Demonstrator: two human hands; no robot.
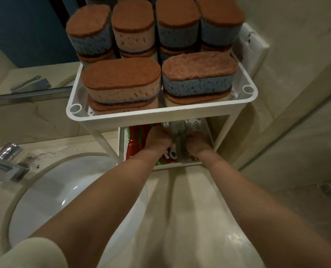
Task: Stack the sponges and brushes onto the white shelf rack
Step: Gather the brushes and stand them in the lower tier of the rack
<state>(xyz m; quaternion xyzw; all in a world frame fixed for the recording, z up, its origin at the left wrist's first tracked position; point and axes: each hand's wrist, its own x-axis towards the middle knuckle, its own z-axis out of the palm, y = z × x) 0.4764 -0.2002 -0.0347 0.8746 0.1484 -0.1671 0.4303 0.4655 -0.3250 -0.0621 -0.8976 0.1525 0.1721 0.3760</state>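
Gripping bottle brush (pixel 177 128) with left hand (pixel 157 140) and right hand (pixel 196 142), both curled around it; may jolt white shelf rack (pixel 160 115) above, toppling stacked sponges (pixel 122 82).

Likely a home bathroom; round white basin (pixel 50 192), chrome tap (pixel 4 167), mirror (pixel 25 35), marble-look counter (pixel 195 200)

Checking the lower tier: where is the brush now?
Head view: the brush is in the lower tray, held between the left hand and right hand, right of the red packets.

Narrow gap between top tray (pixel 160 115) and crowded lower tray (pixel 196 122)
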